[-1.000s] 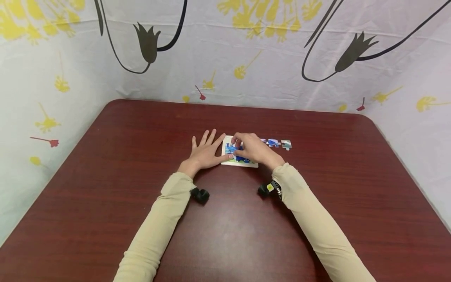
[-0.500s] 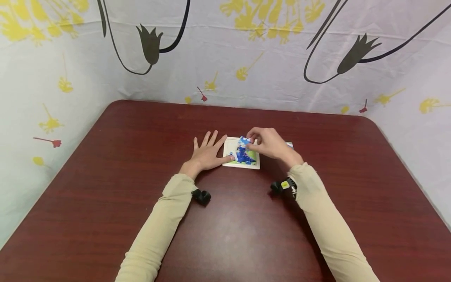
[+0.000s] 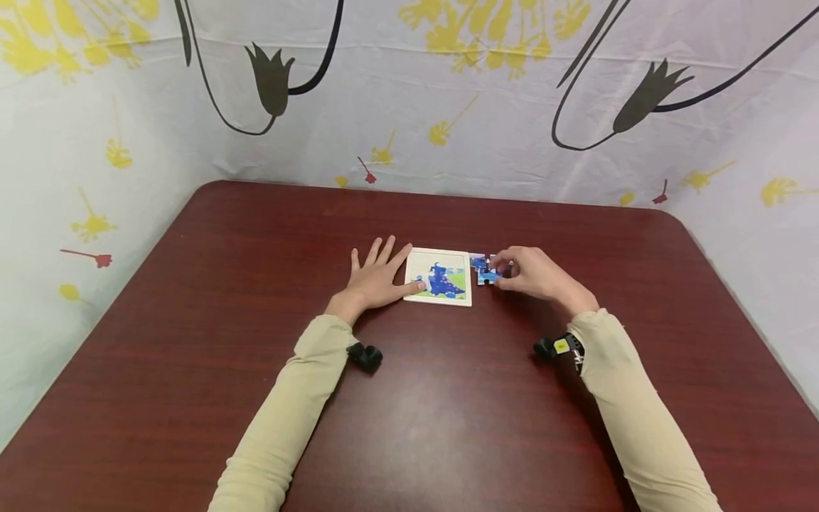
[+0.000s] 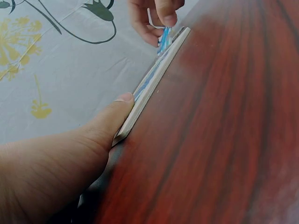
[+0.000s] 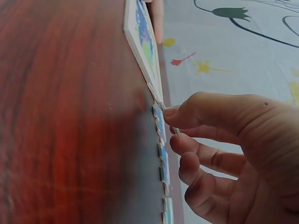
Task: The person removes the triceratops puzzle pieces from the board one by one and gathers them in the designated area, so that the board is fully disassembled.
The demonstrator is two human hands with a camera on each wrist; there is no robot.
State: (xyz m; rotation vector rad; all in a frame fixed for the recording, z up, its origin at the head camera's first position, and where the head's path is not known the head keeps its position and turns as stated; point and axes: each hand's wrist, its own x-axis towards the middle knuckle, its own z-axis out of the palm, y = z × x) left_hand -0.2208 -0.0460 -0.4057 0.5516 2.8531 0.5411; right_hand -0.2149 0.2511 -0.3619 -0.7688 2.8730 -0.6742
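My left hand (image 3: 373, 282) lies with spread fingers on the table, its thumb pressing the lower left of a square jigsaw puzzle in a pale frame (image 3: 438, 303). A blue dinosaur picture (image 3: 443, 282) fills the lower part; bare backing (image 3: 441, 257) shows along the top. Right of the frame, my right hand (image 3: 537, 272) pinches a blue puzzle piece (image 3: 488, 277) between thumb and fingers, low over the table. In the right wrist view the piece (image 5: 157, 96) is tilted, one end near the frame. Other loose pieces (image 3: 477, 261) lie behind it, partly hidden by the hand.
The dark red wooden table (image 3: 409, 427) reaches back to a white patterned cloth (image 3: 409, 107). In the right wrist view several loose puzzle pieces (image 5: 163, 163) lie in a row along the table beyond the frame.
My right hand has lifted a blue puzzle piece from the frame's upper part and carried it right, down beside the loose pieces. The left hand has stayed in place.
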